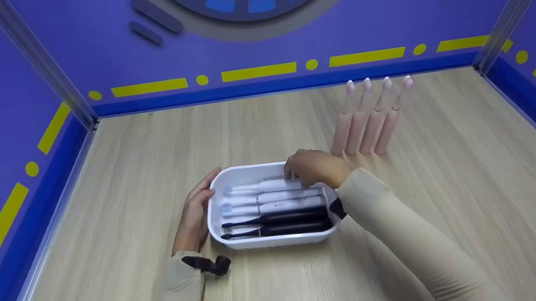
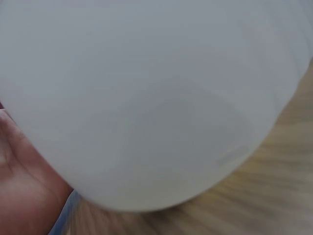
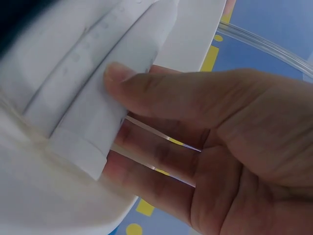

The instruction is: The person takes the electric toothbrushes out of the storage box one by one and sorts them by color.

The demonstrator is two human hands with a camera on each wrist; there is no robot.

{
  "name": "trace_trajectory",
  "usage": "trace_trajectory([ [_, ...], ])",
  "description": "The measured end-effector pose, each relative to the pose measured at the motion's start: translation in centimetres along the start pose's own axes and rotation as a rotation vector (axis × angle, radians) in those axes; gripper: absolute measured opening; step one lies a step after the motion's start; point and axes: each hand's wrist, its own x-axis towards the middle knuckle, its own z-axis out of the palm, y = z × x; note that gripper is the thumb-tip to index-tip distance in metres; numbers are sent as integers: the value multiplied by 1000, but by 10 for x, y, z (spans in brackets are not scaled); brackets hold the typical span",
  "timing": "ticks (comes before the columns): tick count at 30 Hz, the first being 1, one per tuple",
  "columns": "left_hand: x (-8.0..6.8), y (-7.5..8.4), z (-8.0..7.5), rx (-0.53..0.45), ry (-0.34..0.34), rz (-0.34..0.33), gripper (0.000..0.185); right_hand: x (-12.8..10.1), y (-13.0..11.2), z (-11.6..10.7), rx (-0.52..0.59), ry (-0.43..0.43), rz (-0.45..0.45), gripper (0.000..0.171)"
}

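My right hand (image 1: 312, 167) grip: thumb and fingers pinch handle end of top white toothbrush (image 1: 265, 186) in white tray (image 1: 280, 240). My left hand (image 1: 196, 212) flat against tray's left end, fingers relaxed. Tray at desk (image 1: 111, 295) middle; second white brush, two black brushes (image 1: 278, 224) lie below. Four pink brushes (image 1: 372, 116) stand behind, right.

4 pink toothbrushes (image 1: 370, 119), 2 white (image 1: 274, 196), 2 black (image 1: 277, 224), 1 tray (image 1: 245, 172)

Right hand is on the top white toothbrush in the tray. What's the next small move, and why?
Probably close the right hand on the white toothbrush and lift it straight up. Thumb and fingers already bracket its handle, the left hand steadies the tray, and three more brushes lie close beside it.
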Motion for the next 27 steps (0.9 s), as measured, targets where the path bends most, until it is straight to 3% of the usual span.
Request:
trace_trajectory([
  [27, 0, 0, -2, 19, -17, 10, 54, 1, 7, 0, 71, 47, -1, 38],
])
